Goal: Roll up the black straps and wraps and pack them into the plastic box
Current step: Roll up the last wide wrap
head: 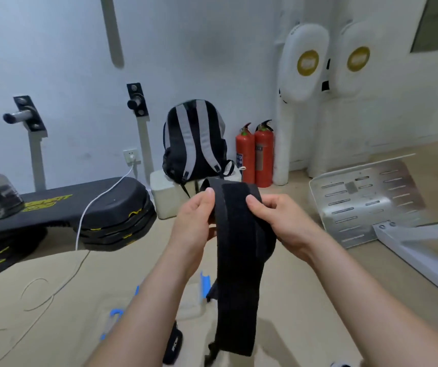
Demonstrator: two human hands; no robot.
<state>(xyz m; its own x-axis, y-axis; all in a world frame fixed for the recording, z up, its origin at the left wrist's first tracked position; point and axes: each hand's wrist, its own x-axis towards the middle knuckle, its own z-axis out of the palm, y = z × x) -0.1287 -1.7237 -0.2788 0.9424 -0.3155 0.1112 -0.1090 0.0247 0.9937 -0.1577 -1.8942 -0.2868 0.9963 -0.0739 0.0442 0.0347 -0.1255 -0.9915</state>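
Both hands hold one black wrap [236, 260] up in front of the camera. The left hand [194, 221] pinches its upper left edge, thumb on the front face and fingers curled out of sight behind, and the right hand [278, 221] pinches the upper right edge the same way. Between the two thumbs the top of the wrap is folded over, and the rest hangs straight down as a long, wide band. Under the forearms lies the plastic box [190, 307], clear with blue latches and mostly hidden, so what it holds cannot be told. A second black strap [173, 345] lies on the floor [40, 340] just beside it. The wrap looks light, soft and limp, with a slightly fuzzy face, so it should not slip but would sag and unroll if let go. Rolling likely goes best from the folded top end, with the thumbs tucking it tight while the hanging length feeds in. The finished roll should be pinched across its width until it sits in the box.
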